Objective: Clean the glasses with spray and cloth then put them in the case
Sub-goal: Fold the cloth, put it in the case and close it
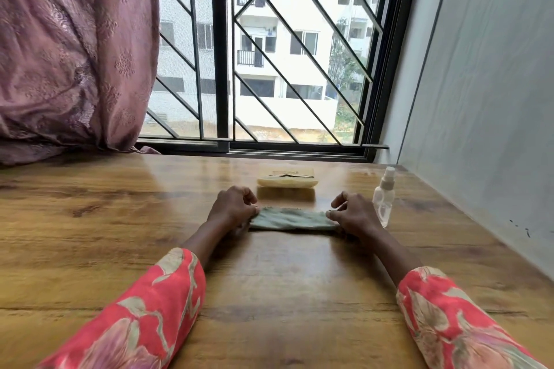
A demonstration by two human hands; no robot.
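Observation:
A grey-green cloth lies folded into a flat strip on the wooden table. My left hand pinches its left end and my right hand pinches its right end. Just behind the cloth sits a cream glasses case, lid down, with a dark glasses drawing on top. A small clear spray bottle with a white cap stands upright right of my right hand, close to it. No glasses are in sight.
A barred window runs along the table's far edge. A mauve curtain hangs at the back left and rests on the table. A grey wall borders the table's right side.

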